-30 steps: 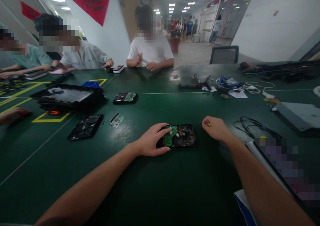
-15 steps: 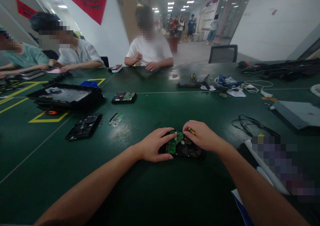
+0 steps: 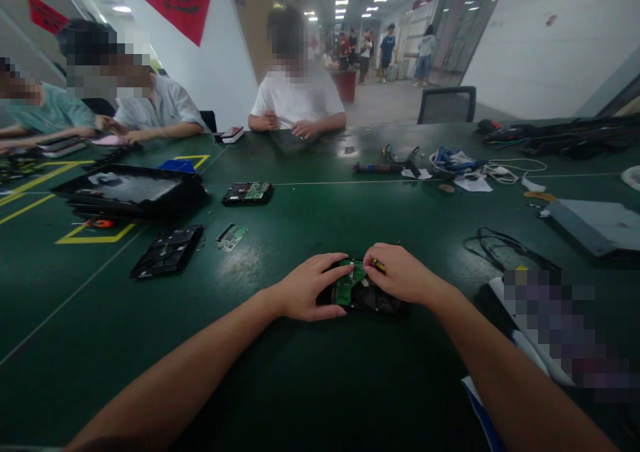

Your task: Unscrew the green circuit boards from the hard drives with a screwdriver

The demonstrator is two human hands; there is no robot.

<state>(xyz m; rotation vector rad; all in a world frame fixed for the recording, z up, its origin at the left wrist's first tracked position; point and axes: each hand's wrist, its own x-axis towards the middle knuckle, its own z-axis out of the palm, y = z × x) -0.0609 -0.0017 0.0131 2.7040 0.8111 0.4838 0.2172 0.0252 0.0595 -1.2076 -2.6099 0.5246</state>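
A black hard drive (image 3: 377, 299) lies flat on the dark green table, with a green circuit board (image 3: 345, 292) on its upper face. My left hand (image 3: 306, 289) grips the drive's left end, thumb along the near edge and fingers reaching over the board to the far side. Pinched in my right hand (image 3: 403, 273) is a small screwdriver with a yellow-and-black handle (image 3: 379, 265), held over the drive's far right part. The fingers hide its tip, so I cannot tell what it touches.
Left of the drive lie a loose circuit board (image 3: 232, 237), a black plastic part (image 3: 167, 252) and another drive (image 3: 247, 193). Stacked black trays (image 3: 130, 195) stand farther left. A grey metal box (image 3: 595, 225) and black cables (image 3: 505, 242) are on the right. A person (image 3: 297, 99) sits opposite.
My right hand has shifted very slightly left and turned a little with the screwdriver. My left hand and the drive stay in place.
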